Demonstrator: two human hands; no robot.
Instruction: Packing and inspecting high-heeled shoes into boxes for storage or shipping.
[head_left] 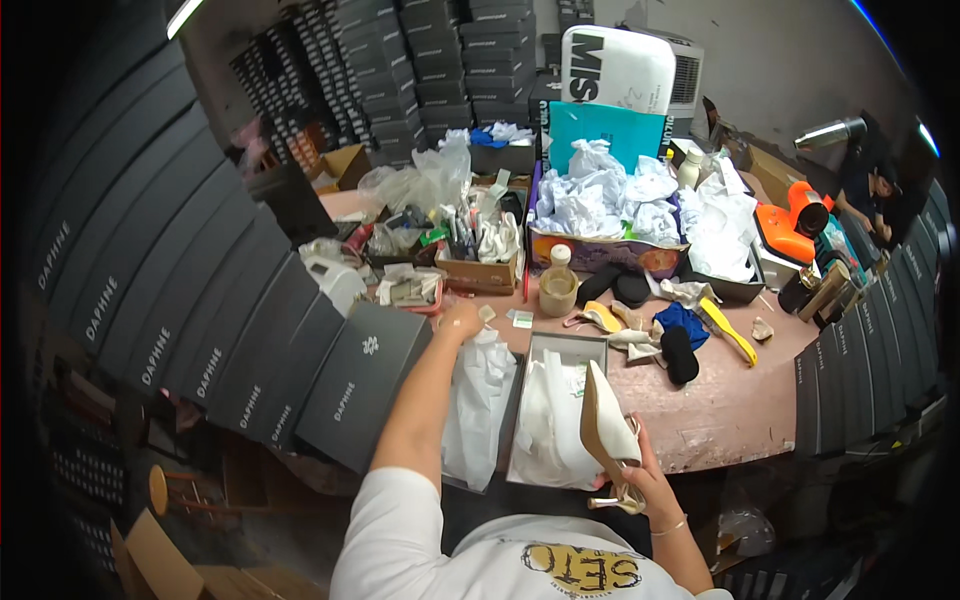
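My right hand (645, 480) grips a white high-heeled shoe (608, 418) near its heel, the tan sole tilted toward the left. The shoe is over the right side of an open grey shoe box (570, 345), which has white tissue paper (548, 410) in it. Stretched forward, my left hand (460, 320) is beside a pink tray (428, 306) of small packets (402, 287). Its fingertips are too small and blurred to read. A small pale card (487, 314) lies close by that hand. More white tissue (478, 410) rests in a dark tray-like box part below it.
Grey shoe boxes stack up at left (230, 340) and right (868, 370). Farther back stand a bottle (558, 285), a box of crumpled paper (610, 250) and an orange tool (785, 235). A yellow-handled brush (728, 332) and black pads (680, 355) lie right. Another person (872, 200) sits far right.
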